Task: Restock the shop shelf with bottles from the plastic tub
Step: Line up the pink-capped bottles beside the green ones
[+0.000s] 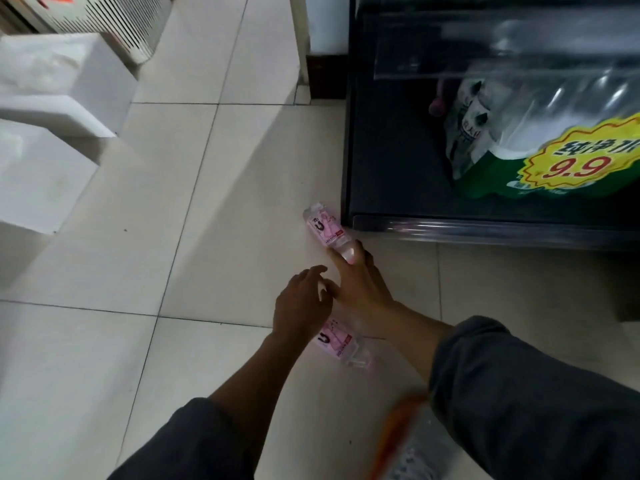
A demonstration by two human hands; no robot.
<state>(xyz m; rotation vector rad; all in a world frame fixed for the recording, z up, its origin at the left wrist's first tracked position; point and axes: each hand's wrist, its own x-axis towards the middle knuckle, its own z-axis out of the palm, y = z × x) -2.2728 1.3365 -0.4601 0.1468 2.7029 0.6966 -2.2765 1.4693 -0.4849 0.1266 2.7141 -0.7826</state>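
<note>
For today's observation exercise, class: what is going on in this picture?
A person crouches by a dark shop shelf. The right hand grips the cap end of a pink-labelled bottle lying on the tiled floor at the shelf's corner. The left hand, fingers spread, hovers over a second pink-labelled bottle on the floor. A shrink-wrapped water pack with a 9.9 price tag sits on the shelf.

Both arms wear dark grey long sleeves: left sleeve [194,441], right sleeve [540,393]. Cuffs pushed back well behind the fingers, forearms bare. Left hand [301,306] and right hand [360,289] bare; no gloves, rings or watch visible.
</note>
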